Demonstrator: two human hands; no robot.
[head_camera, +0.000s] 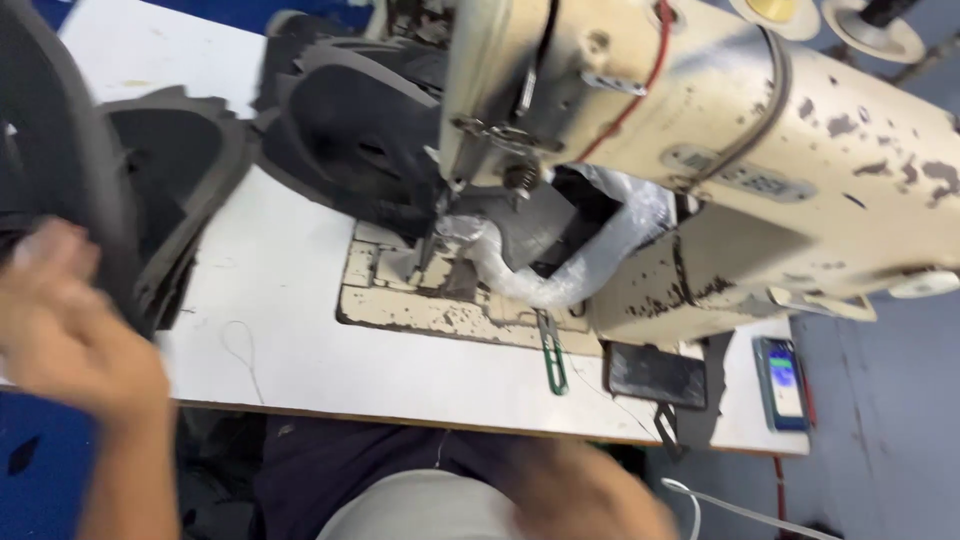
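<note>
My left hand (62, 315) is at the left edge, blurred, its fingers closed on a black fabric piece (70, 170) that curves up past the frame's left side. More dark padded pieces (345, 120) lie stacked on the white table (290, 350) behind and left of the needle. A worn cream sewing machine (720, 150) fills the upper right, with clear plastic wrap (590, 260) bundled under its arm. My right hand (585, 495) is low in the frame below the table edge, blurred; its fingers cannot be made out.
A dark phone (655, 375) and a second phone with a lit screen (785, 382) lie at the table's front right. A green-handled tool (552, 355) rests near the machine bed. A white cable (740, 510) runs across the floor.
</note>
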